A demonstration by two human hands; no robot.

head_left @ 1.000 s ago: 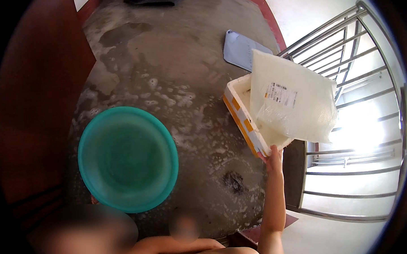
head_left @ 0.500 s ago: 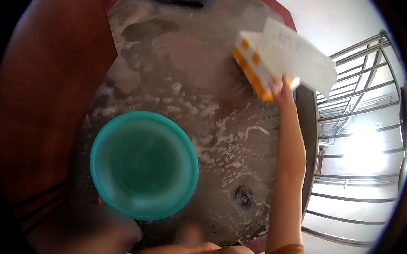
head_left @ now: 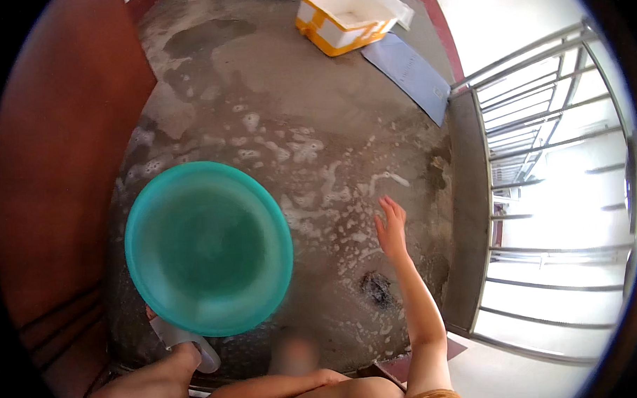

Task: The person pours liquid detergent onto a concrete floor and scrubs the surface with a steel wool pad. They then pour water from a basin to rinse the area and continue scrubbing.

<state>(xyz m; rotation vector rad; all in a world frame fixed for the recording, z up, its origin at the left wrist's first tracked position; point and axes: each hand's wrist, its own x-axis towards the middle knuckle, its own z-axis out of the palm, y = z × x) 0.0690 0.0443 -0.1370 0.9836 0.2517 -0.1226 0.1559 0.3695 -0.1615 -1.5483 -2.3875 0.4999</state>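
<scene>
My right hand [head_left: 391,226] is stretched out over the wet, foamy floor, right of the green basin [head_left: 282,270]. Its fingers are apart and nothing is in them. A white foam box [head_left: 339,38] with orange tape sits on the floor at the far end, its top uncovered. Against its right side is a whitish panel [head_left: 405,15]. A flat blue-grey sheet [head_left: 411,78] lies between the box and the railing. My left arm crosses low in front of me, with my left hand [head_left: 329,377] by my bent leg; its fingers cannot be made out.
A reddish-brown wooden panel [head_left: 65,173] stands along the left. Metal railings [head_left: 542,184] rise from a low ledge [head_left: 466,208] on the right. A dark round patch [head_left: 376,288], perhaps a drain, is in the floor near my right forearm. My foot in a pale slipper [head_left: 206,356] is beside the basin.
My right hand has let go of the foam box and drawn back toward me. The box now rests on the floor farther off, and the blue-grey sheet beside it shows.
</scene>
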